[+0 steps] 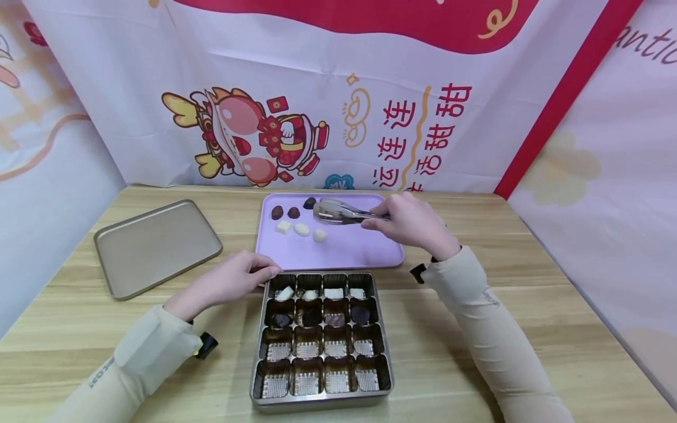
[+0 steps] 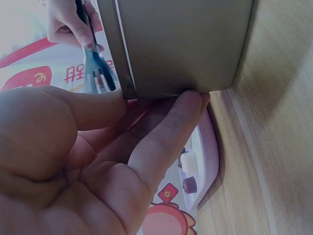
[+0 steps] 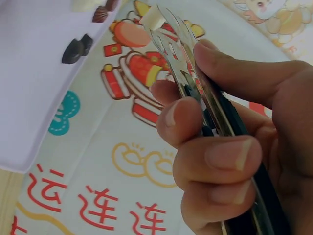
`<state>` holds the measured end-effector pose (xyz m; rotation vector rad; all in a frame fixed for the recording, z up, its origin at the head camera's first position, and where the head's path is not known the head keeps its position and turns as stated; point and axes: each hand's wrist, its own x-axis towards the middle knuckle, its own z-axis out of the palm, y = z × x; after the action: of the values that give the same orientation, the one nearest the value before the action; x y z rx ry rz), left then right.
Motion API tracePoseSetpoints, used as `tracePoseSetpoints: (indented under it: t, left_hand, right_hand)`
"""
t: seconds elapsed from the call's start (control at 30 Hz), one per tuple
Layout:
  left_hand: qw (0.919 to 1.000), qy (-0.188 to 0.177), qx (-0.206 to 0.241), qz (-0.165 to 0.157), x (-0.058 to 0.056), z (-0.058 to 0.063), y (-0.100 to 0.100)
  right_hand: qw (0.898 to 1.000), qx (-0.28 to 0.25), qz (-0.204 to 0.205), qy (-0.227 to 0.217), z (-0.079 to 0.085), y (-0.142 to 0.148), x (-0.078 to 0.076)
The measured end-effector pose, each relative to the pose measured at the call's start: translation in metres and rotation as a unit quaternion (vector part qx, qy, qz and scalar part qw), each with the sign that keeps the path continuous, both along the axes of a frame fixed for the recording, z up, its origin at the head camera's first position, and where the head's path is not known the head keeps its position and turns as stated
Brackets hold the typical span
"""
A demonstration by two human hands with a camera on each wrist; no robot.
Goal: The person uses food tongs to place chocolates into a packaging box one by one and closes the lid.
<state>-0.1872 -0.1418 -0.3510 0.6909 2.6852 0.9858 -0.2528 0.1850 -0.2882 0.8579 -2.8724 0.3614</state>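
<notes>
My right hand (image 1: pixel 415 220) grips a pair of metal tongs (image 1: pixel 341 212) with dark handles, held over the purple tray (image 1: pixel 359 252). A pale chocolate (image 3: pixel 152 18) shows at the tongs' tips in the right wrist view. On the tray lie dark chocolates (image 1: pixel 293 212) and white chocolates (image 1: pixel 302 230). My left hand (image 1: pixel 240 277) holds the far left corner of a rectangular tin (image 1: pixel 322 403), thumb and fingers pinching its wall. Its divided insert has white chocolates (image 1: pixel 333 294) in the far row and dark ones (image 1: pixel 361 315) in the second; the two near rows show ridged bottoms.
A gold-brown tray (image 1: pixel 158 249) lies at the left of the wooden table (image 1: pixel 449 358). Behind the table hangs a white printed banner (image 1: pixel 296 53) with a red border, close to the purple tray's far edge.
</notes>
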Motion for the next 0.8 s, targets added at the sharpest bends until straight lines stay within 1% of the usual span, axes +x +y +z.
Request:
tracePoseSetpoints:
  t: [0.17,0.53,0.7,0.8]
  left_hand:
    - [1.0000,-0.001,-0.002,0.000,0.000,0.001,0.000]
    - [0.9998,0.013,-0.011,-0.006,-0.002,-0.001,-0.002]
    - [1.0000,0.004,-0.006,-0.002,-0.001,0.000,-0.001]
    - [1.0000,-0.002,-0.006,0.001,-0.001,0.000,0.000]
  right_hand:
    - [1.000,-0.007,0.020,0.007,0.008,-0.002,0.010]
    - [0.994,0.025,0.094,0.044,0.020,-0.002,0.031]
    - [0.990,0.030,0.126,0.052,0.023,-0.002,0.037]
    - [0.987,0.029,0.147,0.049,0.025,-0.002,0.042]
